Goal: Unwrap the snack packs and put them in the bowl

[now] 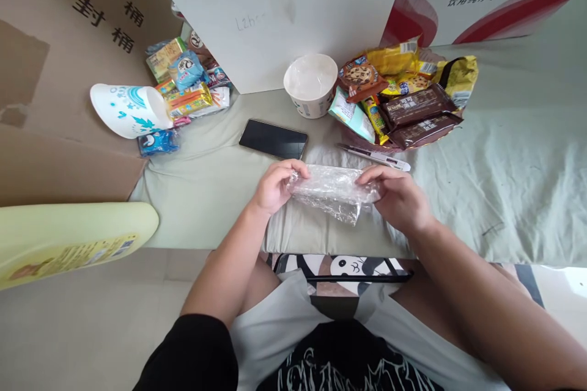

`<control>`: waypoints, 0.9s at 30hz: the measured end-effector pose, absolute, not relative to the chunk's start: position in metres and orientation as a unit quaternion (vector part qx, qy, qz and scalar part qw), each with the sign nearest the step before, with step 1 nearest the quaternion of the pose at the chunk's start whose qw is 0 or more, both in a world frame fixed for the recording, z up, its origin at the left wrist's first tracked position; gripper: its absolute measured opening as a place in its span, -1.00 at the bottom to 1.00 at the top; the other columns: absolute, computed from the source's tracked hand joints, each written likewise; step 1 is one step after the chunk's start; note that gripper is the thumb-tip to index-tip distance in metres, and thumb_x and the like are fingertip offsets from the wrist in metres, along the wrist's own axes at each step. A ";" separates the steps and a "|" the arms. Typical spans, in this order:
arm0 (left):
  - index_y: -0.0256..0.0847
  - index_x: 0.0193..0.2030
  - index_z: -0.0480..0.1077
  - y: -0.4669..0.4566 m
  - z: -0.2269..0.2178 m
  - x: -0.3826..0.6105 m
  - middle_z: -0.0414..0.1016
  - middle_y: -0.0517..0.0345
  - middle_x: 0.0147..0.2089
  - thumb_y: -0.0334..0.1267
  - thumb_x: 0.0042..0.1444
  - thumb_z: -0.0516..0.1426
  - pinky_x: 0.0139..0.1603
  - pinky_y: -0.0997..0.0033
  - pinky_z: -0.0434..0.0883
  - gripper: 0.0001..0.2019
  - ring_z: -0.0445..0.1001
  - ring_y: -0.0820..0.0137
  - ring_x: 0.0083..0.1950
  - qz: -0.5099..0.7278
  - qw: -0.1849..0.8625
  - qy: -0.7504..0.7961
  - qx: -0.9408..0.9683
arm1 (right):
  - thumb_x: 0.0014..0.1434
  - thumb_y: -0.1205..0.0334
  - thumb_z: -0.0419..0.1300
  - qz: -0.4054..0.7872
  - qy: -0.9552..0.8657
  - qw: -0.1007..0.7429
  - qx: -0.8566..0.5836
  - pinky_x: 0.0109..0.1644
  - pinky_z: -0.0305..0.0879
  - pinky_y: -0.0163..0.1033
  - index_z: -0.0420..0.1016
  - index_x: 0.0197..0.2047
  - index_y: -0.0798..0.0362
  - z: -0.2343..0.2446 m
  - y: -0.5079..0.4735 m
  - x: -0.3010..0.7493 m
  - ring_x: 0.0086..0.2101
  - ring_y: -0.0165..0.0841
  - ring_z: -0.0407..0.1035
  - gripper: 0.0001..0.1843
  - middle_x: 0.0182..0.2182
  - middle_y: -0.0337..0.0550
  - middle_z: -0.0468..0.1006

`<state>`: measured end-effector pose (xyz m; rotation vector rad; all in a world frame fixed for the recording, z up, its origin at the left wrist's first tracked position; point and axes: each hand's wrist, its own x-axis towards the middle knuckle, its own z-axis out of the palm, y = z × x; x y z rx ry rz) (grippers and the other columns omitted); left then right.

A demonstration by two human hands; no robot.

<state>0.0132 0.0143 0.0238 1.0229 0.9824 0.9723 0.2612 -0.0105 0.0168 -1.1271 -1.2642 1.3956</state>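
Crinkled clear plastic film [331, 184] stretches sideways, lower edge loose.

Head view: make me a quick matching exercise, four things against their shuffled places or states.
1. clear crinkled plastic wrapper
2. black-screened rectangular smartphone
3. white round paper bowl
4. blue-patterned white paper tub

A. lying flat on pale green cloth
B. tipped over beside colourful snack packets
C. held by left hand and right hand
D. upright before a white box

Pairs: 1-C, 2-A, 3-D, 4-B.
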 end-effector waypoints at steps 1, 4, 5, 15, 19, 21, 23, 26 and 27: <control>-0.22 -0.50 0.45 0.014 0.022 0.014 0.42 0.14 -0.46 -0.13 0.05 0.15 -0.45 0.41 0.27 -0.77 0.33 0.44 -0.46 0.421 0.616 0.442 0.498 | 0.31 -0.10 0.00 0.552 -0.530 0.454 -0.456 -0.40 0.30 -0.17 0.51 -0.46 0.01 0.016 -0.011 0.262 -0.41 -0.27 0.40 -0.51 -0.41 -0.04 0.55; -0.18 -0.50 0.34 0.011 0.016 0.017 0.38 0.18 -0.42 -0.29 0.06 0.19 -0.31 0.39 0.34 -0.85 0.36 0.41 -0.36 0.376 0.420 0.481 0.672 | 0.28 -0.10 0.15 0.497 -0.581 0.407 -0.499 -0.41 0.25 -0.20 0.44 -0.49 0.01 0.014 -0.012 0.259 -0.47 -0.33 0.33 -0.57 -0.50 -0.13 0.47; -0.17 -0.47 0.33 0.010 0.014 0.018 0.39 0.18 -0.37 -0.38 0.05 0.19 -0.25 0.38 0.36 -0.87 0.39 0.40 -0.31 0.368 0.341 0.486 0.715 | 0.20 -0.04 0.26 0.475 -0.584 0.395 -0.526 -0.43 0.22 -0.23 0.40 -0.46 0.00 0.013 -0.012 0.257 -0.51 -0.38 0.27 -0.66 -0.52 -0.20 0.42; -0.16 -0.05 0.36 -0.026 0.018 0.045 0.48 0.03 -0.08 -0.30 0.22 0.20 0.01 0.30 0.51 -0.82 0.52 0.30 -0.03 0.453 0.119 0.454 0.758 | 0.19 0.13 0.30 0.456 -0.570 0.455 -0.509 -0.21 0.31 -0.17 0.27 -0.44 -0.02 0.014 -0.024 0.242 -0.29 -0.27 0.43 -0.71 -0.37 -0.17 0.47; -0.21 0.36 0.22 -0.035 0.011 0.054 0.32 -0.30 0.38 0.03 0.32 0.11 0.35 -0.02 0.38 -0.43 0.34 0.02 0.41 0.398 0.329 0.427 0.742 | 0.32 0.08 0.21 0.527 -0.604 0.432 -0.414 -0.19 0.30 -0.21 0.23 -0.44 0.00 0.020 -0.037 0.234 -0.26 -0.31 0.39 -0.65 -0.27 -0.13 0.50; -0.18 0.40 0.23 -0.034 0.011 0.053 0.36 -0.24 0.39 0.10 0.36 0.05 0.35 0.03 0.39 -0.41 0.39 0.05 0.39 0.358 0.462 0.397 0.708 | 0.34 -0.01 0.19 0.595 -0.578 0.411 -0.378 -0.28 0.26 -0.24 0.17 -0.44 -0.01 0.023 -0.040 0.231 -0.37 -0.36 0.30 -0.59 -0.38 -0.19 0.43; -0.17 0.35 0.32 -0.031 0.012 0.050 0.49 -0.17 0.30 0.15 0.33 0.07 0.27 0.10 0.45 -0.41 0.50 0.07 0.27 0.326 0.557 0.391 0.657 | 0.31 -0.11 0.21 0.644 -0.553 0.395 -0.352 -0.29 0.26 -0.24 0.15 -0.44 -0.02 0.024 -0.040 0.231 -0.39 -0.36 0.27 -0.54 -0.42 -0.22 0.39; -0.18 0.20 0.49 -0.028 0.016 0.043 0.62 -0.10 0.12 0.18 0.26 0.15 0.18 0.15 0.49 -0.45 0.58 0.09 0.14 0.318 0.593 0.426 0.605 | 0.26 -0.18 0.23 0.663 -0.547 0.383 -0.338 -0.13 0.38 -0.16 0.30 -0.31 -0.04 0.024 -0.037 0.234 -0.22 -0.27 0.41 -0.60 -0.25 -0.13 0.51; -0.19 0.13 0.54 -0.027 0.018 0.040 0.62 -0.10 0.10 0.17 0.26 0.15 0.19 0.16 0.48 -0.48 0.57 0.09 0.15 0.333 0.573 0.443 0.604 | 0.26 -0.18 0.23 0.654 -0.552 0.385 -0.346 -0.04 0.39 -0.12 0.35 -0.24 -0.05 0.024 -0.036 0.236 -0.13 -0.24 0.44 -0.64 -0.17 -0.09 0.55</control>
